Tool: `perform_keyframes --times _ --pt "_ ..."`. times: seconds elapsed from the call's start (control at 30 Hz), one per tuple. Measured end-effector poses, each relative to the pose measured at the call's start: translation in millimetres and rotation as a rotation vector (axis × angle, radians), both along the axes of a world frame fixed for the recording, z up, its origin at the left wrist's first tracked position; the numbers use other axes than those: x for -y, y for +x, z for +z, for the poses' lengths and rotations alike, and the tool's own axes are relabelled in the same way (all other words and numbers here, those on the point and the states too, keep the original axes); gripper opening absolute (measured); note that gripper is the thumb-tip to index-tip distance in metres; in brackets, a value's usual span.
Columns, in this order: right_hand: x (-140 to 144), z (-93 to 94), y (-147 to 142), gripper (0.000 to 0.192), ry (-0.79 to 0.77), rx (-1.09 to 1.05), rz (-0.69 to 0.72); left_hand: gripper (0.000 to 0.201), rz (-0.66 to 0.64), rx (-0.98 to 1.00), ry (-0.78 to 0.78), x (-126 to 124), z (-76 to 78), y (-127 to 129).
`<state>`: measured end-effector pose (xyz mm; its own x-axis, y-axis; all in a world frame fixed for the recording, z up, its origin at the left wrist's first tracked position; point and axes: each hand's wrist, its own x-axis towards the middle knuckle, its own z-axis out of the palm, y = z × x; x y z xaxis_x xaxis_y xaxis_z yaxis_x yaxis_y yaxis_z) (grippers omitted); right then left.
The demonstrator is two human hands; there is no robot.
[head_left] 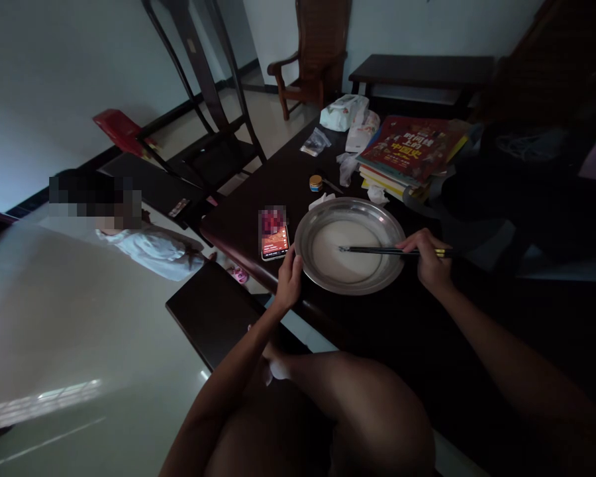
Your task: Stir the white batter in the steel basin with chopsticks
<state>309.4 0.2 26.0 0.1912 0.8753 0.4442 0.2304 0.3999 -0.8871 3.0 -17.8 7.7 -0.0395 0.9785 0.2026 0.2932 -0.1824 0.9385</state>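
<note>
A round steel basin [315, 277] rests on the dark table, with a whitish substance [347, 238] covering its bottom. My left hand [290, 278] is closed on the basin's left rim, thumb on the near side. In my right hand [431, 262] is a pair of black chopsticks [382, 250], held level across the basin's right rim. Their tips reach the middle of the white contents and look coated with it. A lit phone [275, 238] lies just left of the basin, close to my left hand.
Behind the basin are a small gold-lidded jar [316, 183], a stack of books [407, 149], crumpled tissue [377, 194] and plastic packs [345, 112]. A bench [213, 308] stands beside the table. A person in pale clothing [151, 248] is at the left, near a dark chair [223, 149].
</note>
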Motion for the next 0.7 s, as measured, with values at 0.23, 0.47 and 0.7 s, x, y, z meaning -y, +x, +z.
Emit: perform_keyframes --times 0.23,0.47,0.7 --pt "-0.5 -0.2 -1.2 0.044 0.037 -0.003 0.055 0.068 0.008 0.006 0.003 0.3 -0.3 -0.8" --pt "0.2 -1.9 1.1 0.046 0.013 -0.02 0.075 0.069 0.006 0.011 -0.004 -0.2 -2.0 0.4" --pt "-2.1 -3.2 1.3 0.05 0.04 -0.04 0.028 0.068 0.002 0.015 0.002 -0.2 -3.2 -0.8"
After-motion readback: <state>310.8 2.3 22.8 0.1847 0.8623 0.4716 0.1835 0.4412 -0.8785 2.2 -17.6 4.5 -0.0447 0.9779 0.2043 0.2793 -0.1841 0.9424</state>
